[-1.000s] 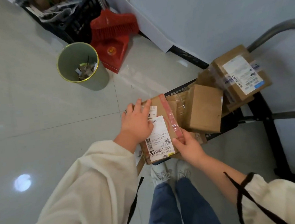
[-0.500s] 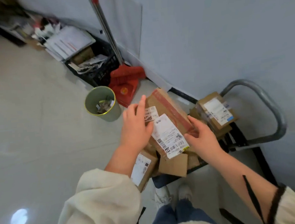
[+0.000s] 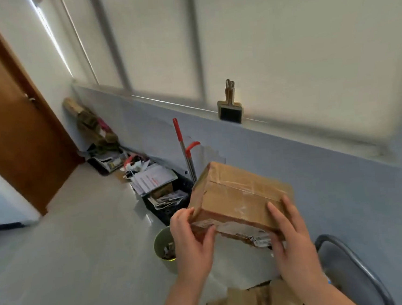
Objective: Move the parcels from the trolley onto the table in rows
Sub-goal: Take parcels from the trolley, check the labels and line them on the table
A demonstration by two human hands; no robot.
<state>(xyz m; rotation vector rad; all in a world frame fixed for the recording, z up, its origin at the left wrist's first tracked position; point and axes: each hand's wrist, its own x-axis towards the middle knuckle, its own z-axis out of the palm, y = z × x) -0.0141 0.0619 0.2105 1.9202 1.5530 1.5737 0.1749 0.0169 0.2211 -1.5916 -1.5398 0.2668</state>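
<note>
A brown taped cardboard parcel [image 3: 237, 193] is lifted in front of me, its label side turned down toward me. My left hand [image 3: 192, 243] grips its near left corner, thumb on top. My right hand [image 3: 292, 244] holds its right end, fingers spread over the top. Below, at the frame's bottom edge, more brown parcels [image 3: 254, 301] lie on the trolley, whose grey handle bar [image 3: 355, 265] curves at the lower right. No table is in view.
A green waste bin [image 3: 163, 250] stands on the floor just under the left hand. Behind it is a black crate of papers [image 3: 164, 194] and a red-handled broom [image 3: 182, 149] against the blue wall. A brown door [image 3: 10, 120] is at left.
Both hands have raised the parcel off the trolley to chest height and tipped its label side down. My view has swung up from the trolley toward the wall and window.
</note>
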